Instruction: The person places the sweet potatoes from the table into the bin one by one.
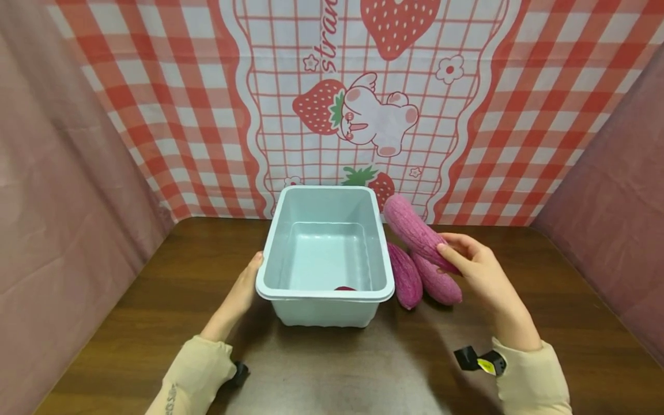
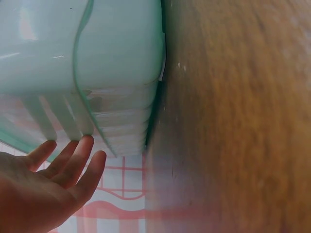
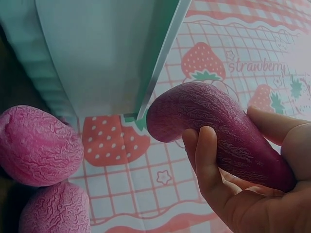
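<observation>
My right hand (image 1: 474,268) holds a long purple sweet potato (image 1: 415,230) by its lower end, thumb on one side and fingers on the other. Its wrinkled skin and curved free end show in the right wrist view, held up beside the tub wall. Two more sweet potatoes, a darker one (image 1: 406,276) and a pinker one (image 1: 440,283), lie on the table below it. The pale blue plastic tub (image 1: 332,311) stands to their left. Against the tub's left side, my left hand (image 1: 244,288) rests with fingers extended, fingertips right at the wall (image 2: 112,111).
Inside the tub, a small dark red patch (image 1: 344,288) shows over the near rim, the rest of it hidden. The brown wooden table (image 1: 332,369) ends at a strawberry-print checked cloth (image 1: 197,115) behind the tub. Pink curtains (image 1: 67,173) hang at both sides.
</observation>
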`<state>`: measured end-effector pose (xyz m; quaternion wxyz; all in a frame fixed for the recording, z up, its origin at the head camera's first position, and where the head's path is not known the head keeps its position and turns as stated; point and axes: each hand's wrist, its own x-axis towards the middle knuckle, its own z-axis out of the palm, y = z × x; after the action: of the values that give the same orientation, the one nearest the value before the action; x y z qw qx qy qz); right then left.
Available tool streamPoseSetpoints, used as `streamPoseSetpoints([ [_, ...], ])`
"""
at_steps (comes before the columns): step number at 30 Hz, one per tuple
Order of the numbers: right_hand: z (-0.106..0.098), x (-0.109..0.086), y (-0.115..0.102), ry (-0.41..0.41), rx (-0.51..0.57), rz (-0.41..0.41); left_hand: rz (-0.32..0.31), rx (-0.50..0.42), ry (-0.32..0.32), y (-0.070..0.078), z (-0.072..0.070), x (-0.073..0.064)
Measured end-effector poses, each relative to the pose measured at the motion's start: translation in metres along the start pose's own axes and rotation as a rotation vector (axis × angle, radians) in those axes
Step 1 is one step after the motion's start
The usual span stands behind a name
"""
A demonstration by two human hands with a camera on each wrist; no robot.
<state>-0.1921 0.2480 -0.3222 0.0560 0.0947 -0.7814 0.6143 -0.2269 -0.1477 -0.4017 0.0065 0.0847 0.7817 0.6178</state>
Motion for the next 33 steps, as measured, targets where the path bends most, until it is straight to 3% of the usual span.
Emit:
streamPoseSetpoints([
  [7,0.003,0.000,0.000,-0.013,-0.085,0.002,0.015,0.002,0.001,0.001,0.001,0.000],
  [22,0.007,-0.003,-0.007,-0.028,-0.053,-0.055,0.016,-0.018,0.005,-0.001,0.000,-0.001],
  [33,0.012,-0.005,-0.010,-0.030,-0.120,-0.048,0.006,-0.005,0.002,0.001,0.000,-0.001],
])
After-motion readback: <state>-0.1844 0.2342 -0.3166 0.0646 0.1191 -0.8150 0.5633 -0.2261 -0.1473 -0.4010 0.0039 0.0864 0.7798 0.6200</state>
